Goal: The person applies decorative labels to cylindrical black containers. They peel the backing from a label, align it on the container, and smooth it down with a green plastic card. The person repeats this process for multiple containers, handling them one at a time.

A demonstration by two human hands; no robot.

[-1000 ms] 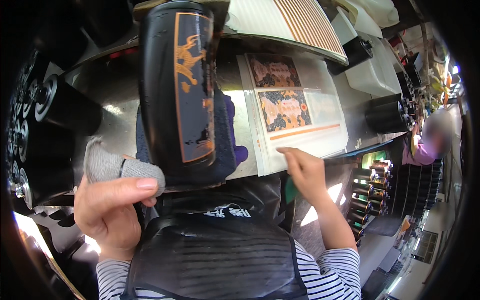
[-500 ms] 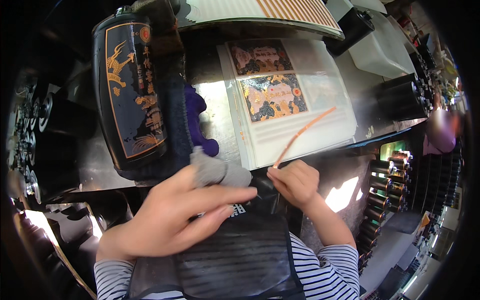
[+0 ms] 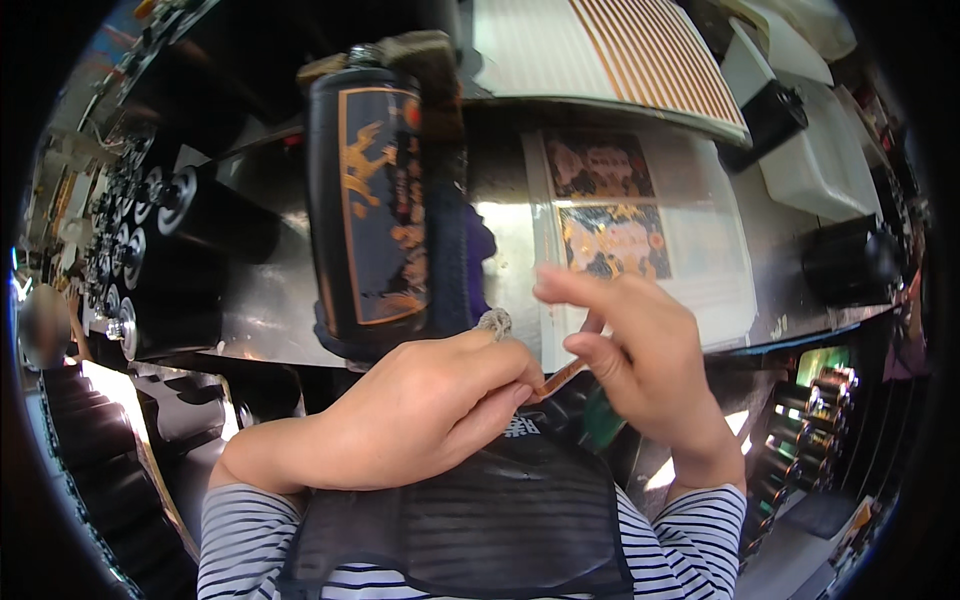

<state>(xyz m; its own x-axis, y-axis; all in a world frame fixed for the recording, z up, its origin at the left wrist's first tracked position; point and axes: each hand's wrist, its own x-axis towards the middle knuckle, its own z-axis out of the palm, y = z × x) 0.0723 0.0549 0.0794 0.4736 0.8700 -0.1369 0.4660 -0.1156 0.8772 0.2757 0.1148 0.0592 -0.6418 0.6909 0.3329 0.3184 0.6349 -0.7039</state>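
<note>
A narrow copper-coloured strip (image 3: 563, 379) is pinched at one end between the thumb and fingers of my left hand (image 3: 430, 410). Grey knitted cloth (image 3: 496, 322) wraps one finger of that hand. My right hand (image 3: 648, 350) hovers just beyond the strip, its fingers apart and somewhat blurred. Left of both hands lies a large black bottle (image 3: 372, 210) with a gold-and-dark decorated panel, resting on dark blue cloth (image 3: 450, 260). Behind my right hand, a stack of pale sheets (image 3: 705, 270) carries two ornate dark-and-gold decals (image 3: 612, 240).
At the back, a white sheet (image 3: 650, 60) bears rows of copper stripes. To the right stand a translucent plastic bin (image 3: 815, 150) and a black bottle (image 3: 850, 262). Several black bottles (image 3: 190, 220) lie at the left. A purple object (image 3: 481, 245) sits beside the blue cloth.
The strip has passed from my right hand to my left. My right hand has opened and moved up and right. The view has shifted, so the bottle and sheets appear farther right.
</note>
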